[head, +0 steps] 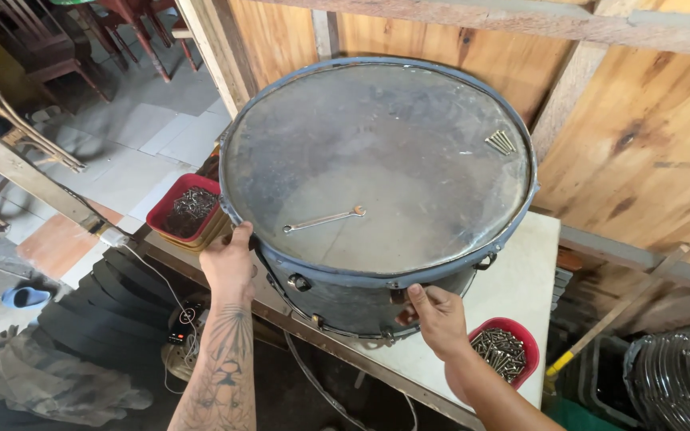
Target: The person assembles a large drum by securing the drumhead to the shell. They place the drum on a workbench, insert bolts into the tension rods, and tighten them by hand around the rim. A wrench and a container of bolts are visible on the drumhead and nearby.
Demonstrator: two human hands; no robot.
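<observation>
- Two bare hands steady a large drum (377, 172) that lies flat on a white counter (521, 279), head facing up, so the skin serves as a level tray for loose parts.
- Left grip: the left hand (231, 263) rests on the drum's near-left edge, fingers curled up over the blue hoop (297, 267). It is closed on the hoop, apparently to stop the shell turning or sliding.
- Just up and to the left of this grip, a red tray of screws (188, 209) sits at the counter's edge, touching or almost touching the drum shell, within easy reach.
- Between the two grips and beyond them, a slim open-ended wrench (325, 219) lies flat on the drum skin, near its middle, where it cannot roll off.
- Right grip: the right hand (439, 318) is on the shell's near side below the hoop, thumb up against the shell near a tension lug (397, 297). The fingertips are hidden behind the hand; whether they pinch a part cannot be told.
- Just to the right of this grip, a second red tub of screws (505, 351) stands on the counter beside the wrist.
- Far beyond the right grip, a small bundle of rods (501, 142) lies on the skin near the far rim, by the wooden wall (640, 144).
</observation>
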